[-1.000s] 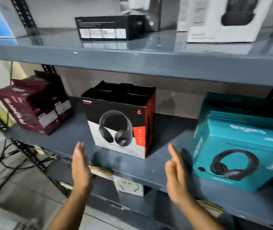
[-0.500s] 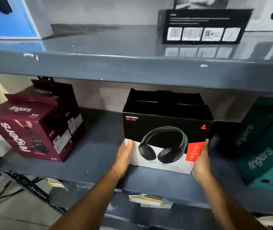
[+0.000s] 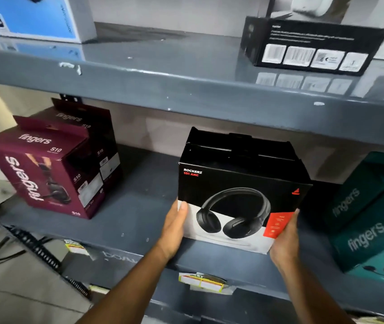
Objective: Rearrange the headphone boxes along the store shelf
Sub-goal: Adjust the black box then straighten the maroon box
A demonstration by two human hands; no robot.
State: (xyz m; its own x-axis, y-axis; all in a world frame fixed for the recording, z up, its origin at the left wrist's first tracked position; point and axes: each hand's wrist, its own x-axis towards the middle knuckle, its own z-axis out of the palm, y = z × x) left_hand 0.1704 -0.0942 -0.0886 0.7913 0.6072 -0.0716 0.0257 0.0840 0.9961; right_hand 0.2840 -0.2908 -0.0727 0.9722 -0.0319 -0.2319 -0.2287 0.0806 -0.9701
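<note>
On the middle shelf (image 3: 137, 220), between maroon boxes (image 3: 53, 169) at left and teal boxes (image 3: 364, 220) at right, the black headphone box (image 3: 240, 195) sits near the front edge, tilted slightly. Left hand (image 3: 174, 226) and right hand (image 3: 284, 239) press flat against its lower side faces, clamping it with palms and thumbs only. Risk, as judged: the low, squeeze-only hold may let the box tip forward off the edge, or a sideways slide could knock the teal boxes just beside it.
</note>
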